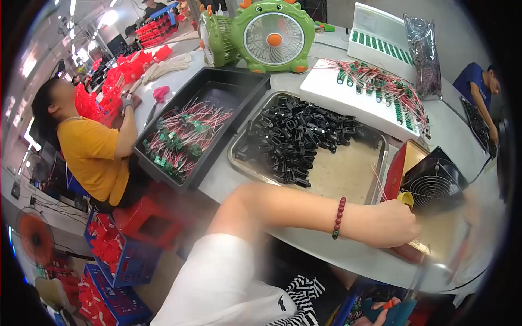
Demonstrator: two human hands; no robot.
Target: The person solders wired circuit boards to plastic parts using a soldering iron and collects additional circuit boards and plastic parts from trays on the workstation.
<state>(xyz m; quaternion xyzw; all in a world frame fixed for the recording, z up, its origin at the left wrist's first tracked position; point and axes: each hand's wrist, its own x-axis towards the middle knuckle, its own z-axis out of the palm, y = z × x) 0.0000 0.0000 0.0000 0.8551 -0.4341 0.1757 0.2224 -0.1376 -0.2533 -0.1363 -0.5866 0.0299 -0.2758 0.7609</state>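
1. Your left hand (392, 223) reaches across the grey table (228, 179), curled loosely beside a small yellow part (405, 199); whether the fingers pinch it you cannot tell, since they are turned away.
2. A red bead bracelet (339, 217) sits on that wrist.
3. The yellow part lies just in front of a small black fan (435, 185) and beside a red box (396, 171).
4. Your right hand (380, 314) is low at the bottom edge, under the table, fingers wrapped round something orange and blurred.
5. A metal tray (348, 174) holds black plastic pieces (296, 138).
6. A black bin (217, 87) holds wired green parts (179, 138).
7. A green fan (273, 35) stands behind.
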